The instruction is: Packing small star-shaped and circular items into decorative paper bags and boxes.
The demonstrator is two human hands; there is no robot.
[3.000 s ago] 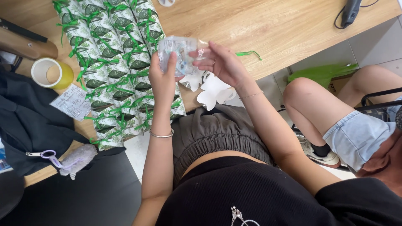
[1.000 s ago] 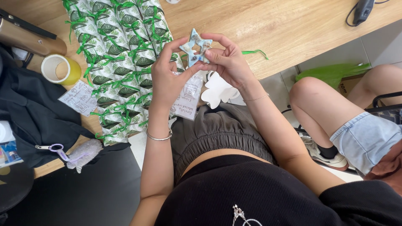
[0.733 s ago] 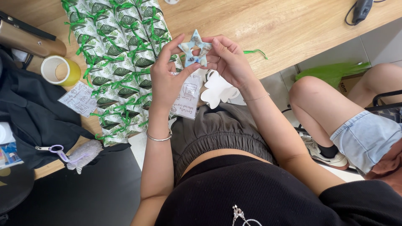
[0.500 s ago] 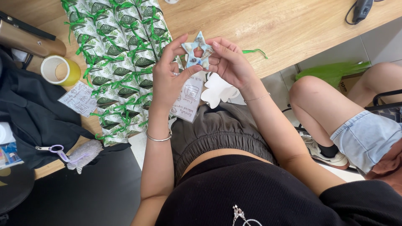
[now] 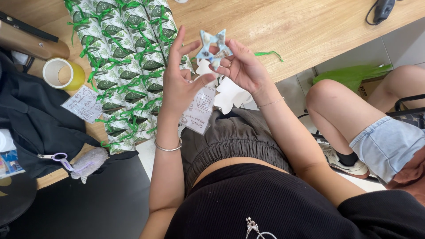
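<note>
My right hand pinches a pale blue, speckled star-shaped piece by its lower points and holds it up over the wooden table. My left hand is just left of the star with its fingers spread, the index finger close to the star's left tip. Its thumb presses a white printed card in a clear sleeve that hangs below the palm. White flower-shaped cutouts lie under both hands at the table edge.
Rows of leaf-print packets tied with green ribbon lie on the left. A yellow tape roll, a paper slip, a black garment and a fluffy keyring pouch are further left. Another person's leg is at right.
Three seconds ago both hands held a clear packet. Since then the star has come into my right hand's fingers, and my left fingers have spread away from it.
</note>
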